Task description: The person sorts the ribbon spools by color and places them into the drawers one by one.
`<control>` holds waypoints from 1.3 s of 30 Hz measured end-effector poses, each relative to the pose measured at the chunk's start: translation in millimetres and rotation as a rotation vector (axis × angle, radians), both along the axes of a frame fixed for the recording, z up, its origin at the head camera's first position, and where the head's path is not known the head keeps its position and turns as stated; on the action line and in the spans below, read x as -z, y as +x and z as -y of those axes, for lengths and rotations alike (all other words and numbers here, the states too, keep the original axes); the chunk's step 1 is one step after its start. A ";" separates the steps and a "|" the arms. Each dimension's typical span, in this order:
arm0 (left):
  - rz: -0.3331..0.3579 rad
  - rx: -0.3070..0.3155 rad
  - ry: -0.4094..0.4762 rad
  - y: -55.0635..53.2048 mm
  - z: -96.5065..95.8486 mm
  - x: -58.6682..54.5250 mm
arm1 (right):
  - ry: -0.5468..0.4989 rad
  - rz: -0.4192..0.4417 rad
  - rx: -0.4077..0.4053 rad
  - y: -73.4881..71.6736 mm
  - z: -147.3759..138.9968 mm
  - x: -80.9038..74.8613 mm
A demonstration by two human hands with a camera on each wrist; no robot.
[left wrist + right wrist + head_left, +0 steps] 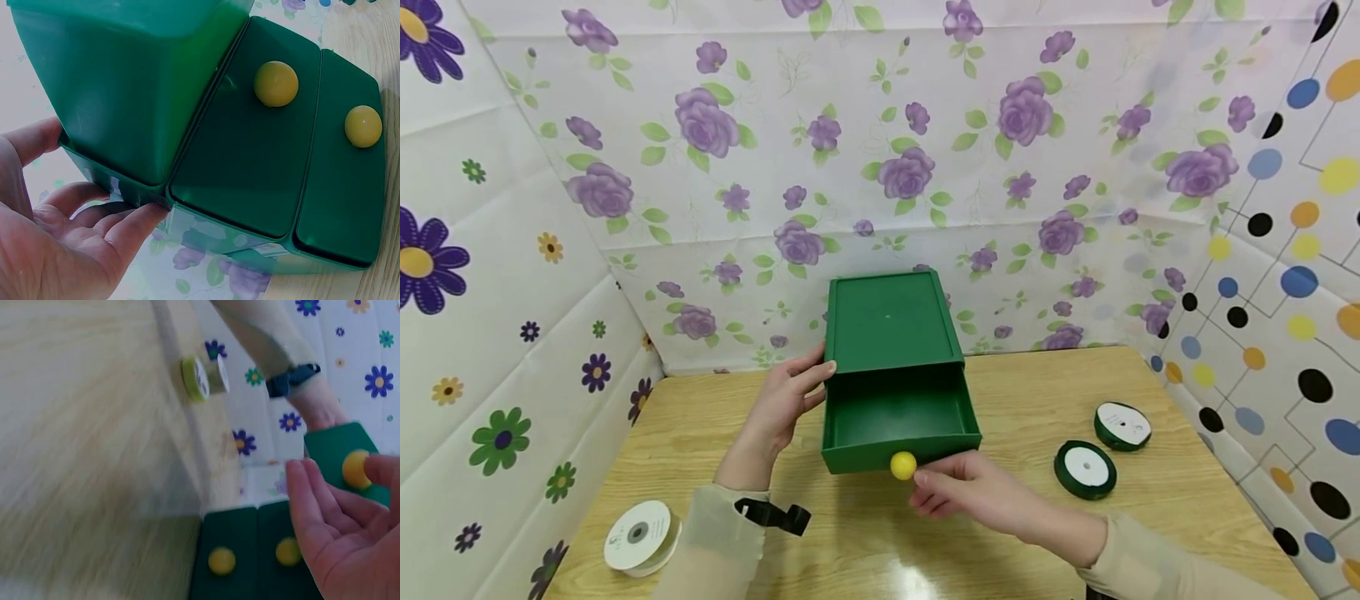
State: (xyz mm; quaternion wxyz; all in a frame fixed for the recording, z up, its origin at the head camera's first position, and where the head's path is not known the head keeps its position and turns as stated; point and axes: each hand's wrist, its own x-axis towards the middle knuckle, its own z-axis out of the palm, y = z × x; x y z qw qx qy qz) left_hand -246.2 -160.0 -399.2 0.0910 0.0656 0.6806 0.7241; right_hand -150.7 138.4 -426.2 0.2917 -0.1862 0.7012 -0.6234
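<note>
A green drawer cabinet [887, 321] with yellow round knobs stands on the table, its top drawer [895, 417] pulled out and the green floor inside visible. Two lower drawers [250, 137] are closed in the left wrist view. My left hand [778, 404] rests against the cabinet's left side, thumb at the top front corner and fingers along the side wall. At the top drawer's yellow knob [903, 465] is my right hand [966, 492], its thumb tip at the knob. In the right wrist view the other fingers [306, 500] extend beside the knob, apart from it.
Two spools of dark green ribbon, one nearer [1085, 469] and one farther [1122, 426], lie right of the cabinet. A white-faced spool [638, 537] lies at the front left. Behind the wooden table [1022, 400] hangs a flowered cloth [820, 192].
</note>
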 end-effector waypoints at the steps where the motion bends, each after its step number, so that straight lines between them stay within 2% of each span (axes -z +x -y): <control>1: 0.002 -0.001 0.000 0.1 0.0 0.1 | 0.019 -0.017 -0.015 -1.2 -3.1 1.0; 10: 0.007 -0.004 0.002 0.4 0.0 1.0 | 0.235 -0.217 -0.141 -11.3 -35.8 14.6; 16: 0.006 -0.007 0.005 -0.2 0.6 1.6 | 0.324 -0.329 -0.195 -19.4 -54.8 25.7; 20: 0.009 -0.011 0.007 -0.3 0.3 1.8 | 0.387 -0.376 -0.172 -25.0 -70.6 31.5; 26: 0.005 -0.006 0.004 -0.8 -0.3 2.0 | 0.466 -0.403 -0.091 -34.7 -96.6 39.9; 39: 0.006 -0.016 0.001 -1.0 -0.6 2.9 | 0.557 -0.500 0.046 -44.7 -141.0 52.5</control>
